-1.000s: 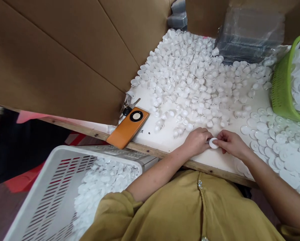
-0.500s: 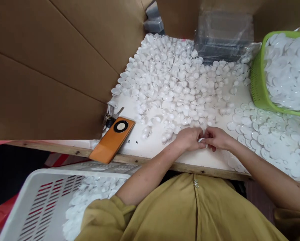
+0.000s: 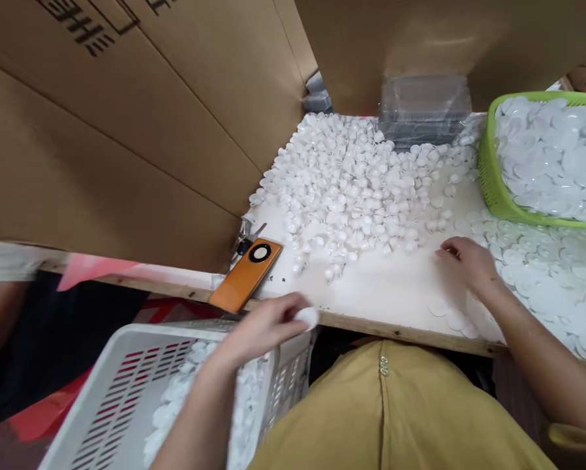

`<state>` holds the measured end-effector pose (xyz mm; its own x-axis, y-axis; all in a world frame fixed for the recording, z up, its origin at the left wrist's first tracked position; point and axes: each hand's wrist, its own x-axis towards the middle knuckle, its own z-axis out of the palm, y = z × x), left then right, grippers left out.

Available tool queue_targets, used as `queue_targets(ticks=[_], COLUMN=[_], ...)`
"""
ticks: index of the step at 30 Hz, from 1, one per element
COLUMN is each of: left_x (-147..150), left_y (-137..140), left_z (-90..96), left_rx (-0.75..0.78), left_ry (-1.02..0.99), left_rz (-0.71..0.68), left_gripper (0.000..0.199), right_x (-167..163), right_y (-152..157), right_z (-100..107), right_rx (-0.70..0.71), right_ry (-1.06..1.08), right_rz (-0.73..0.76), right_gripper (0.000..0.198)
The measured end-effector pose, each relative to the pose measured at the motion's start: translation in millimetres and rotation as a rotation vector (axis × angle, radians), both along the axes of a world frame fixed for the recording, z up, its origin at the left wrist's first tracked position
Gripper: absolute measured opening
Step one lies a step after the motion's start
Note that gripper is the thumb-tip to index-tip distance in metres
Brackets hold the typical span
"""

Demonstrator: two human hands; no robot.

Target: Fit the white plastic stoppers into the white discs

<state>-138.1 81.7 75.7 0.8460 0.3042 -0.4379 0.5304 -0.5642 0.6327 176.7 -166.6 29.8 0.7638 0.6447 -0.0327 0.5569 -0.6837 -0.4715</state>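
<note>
My left hand [image 3: 272, 324] pinches a small round white plastic piece [image 3: 307, 317] by its edge, over the table's front edge and the white basket. White plastic pieces [image 3: 168, 411] fill part of the slotted white basket [image 3: 90, 405] below. My right hand [image 3: 469, 262] hovers above the white table with its fingers loosely bent and a gap between them; nothing shows in it. Beside it on the right lie many flat white discs [image 3: 542, 281]. A heap of small white cup-shaped pieces [image 3: 346, 176] spreads across the table beyond my hands.
An orange phone [image 3: 244, 277] lies at the table's front edge, with keys [image 3: 243, 235] behind it. A green basket [image 3: 491, 183] of white discs stands at right. Cardboard [image 3: 151, 143] walls the left and back. Clear plastic-wrapped boxes [image 3: 425, 108] stand behind the heap. Another person's arm [image 3: 2, 313] shows at left.
My hands were together over the table and are now apart. The left has moved left toward the white basket with the round white piece; the right has moved right, toward the discs. The view has shifted.
</note>
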Motion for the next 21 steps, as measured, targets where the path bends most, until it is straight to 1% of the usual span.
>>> queue_targets(ticks=[2,4,5,6,7,8,9,11,13,14,15,17,19,20,21], left_x=[-63,-109,-122,-127,-124,-113,-95,-45,11,37,61,97,119,125,129], left_y=[32,52,56,55,51,44,35,14,-5,-13,-19,-26,-27,-26,-26], left_z=[5.9,5.0,3.0,0.7,-1.9,-4.5,-7.0,-12.4,-18.3,-21.4,-24.5,-29.9,-33.2,-33.8,-34.0], left_rx=[0.102,0.233,0.292,0.341,0.382,0.417,0.445,0.499,0.57,0.612,0.657,0.733,0.766,0.757,0.724], left_ry=[0.258,0.481,0.53,0.522,0.462,0.358,0.231,-0.033,-0.236,-0.295,-0.317,-0.278,-0.212,-0.207,-0.231], left_rz=[0.072,0.178,0.233,0.281,0.321,0.354,0.375,0.371,0.291,0.226,0.153,0.011,-0.086,-0.11,-0.115], left_gripper=[0.029,0.03,0.03,0.031,0.033,0.035,0.037,0.036,0.032,0.032,0.034,0.035,0.021,0.014,0.013], right_x=[14,20,22,22,22,21,21,20,18,16,14,9,3,0,-2], right_y=[-12,-19,-21,-22,-22,-22,-21,-19,-18,-17,-17,-18,-20,-21,-23], right_z=[-6,-13,-16,-18,-20,-22,-22,-21,-18,-16,-14,-13,-13,-13,-14], right_rx=[-0.082,-0.146,-0.165,-0.178,-0.186,-0.19,-0.191,-0.175,-0.148,-0.138,-0.13,-0.113,-0.077,-0.051,-0.021], right_ry=[-0.139,-0.192,-0.204,-0.209,-0.206,-0.198,-0.187,-0.173,-0.167,-0.157,-0.14,-0.101,-0.069,-0.052,-0.03], right_rz=[-0.024,-0.021,-0.021,-0.023,-0.025,-0.028,-0.026,-0.016,-0.005,-0.001,0.004,0.009,-0.006,-0.02,-0.038], right_gripper=[0.027,0.033,0.034,0.034,0.034,0.034,0.033,0.031,0.028,0.026,0.024,0.019,0.017,0.017,0.018])
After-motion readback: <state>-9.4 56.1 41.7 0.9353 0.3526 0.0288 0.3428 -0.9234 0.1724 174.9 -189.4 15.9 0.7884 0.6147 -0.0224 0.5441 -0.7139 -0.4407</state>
